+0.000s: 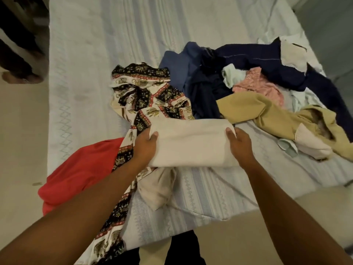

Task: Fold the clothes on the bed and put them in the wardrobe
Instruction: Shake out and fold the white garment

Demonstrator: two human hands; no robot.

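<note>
Cloth of a plain cream colour, folded into a thick oblong garment (191,142), sits between the two hands near the front edge of the bed covered in a pale blue-white patterned spread (91,54). Each short end of it meets one palm. Its left end overlaps a crumpled black-and-cream fabric printed with elephants and red borders (145,96), which trails off the bed's front edge.

The only markings to be made out are those elephant motifs.

The left hand (145,148) clasps the garment's left end, thumb laid on top and the fingers tucked out of sight beneath. The right hand (239,146) holds the right end the same way, thumb on the upper face and fingers wrapped round the edge. Whether the bundle is lifted or resting on the spread cannot be told.

A red garment (80,173) lies at the bed's left front corner, beside the left forearm. Behind the folded piece is a loose heap: a mid-blue cloth (177,64), dark navy clothes (248,58), a pink patterned piece (256,85) and a tan garment (257,109) spreading to the right. Another person's feet (21,77) stand on the floor at the upper left.
</note>
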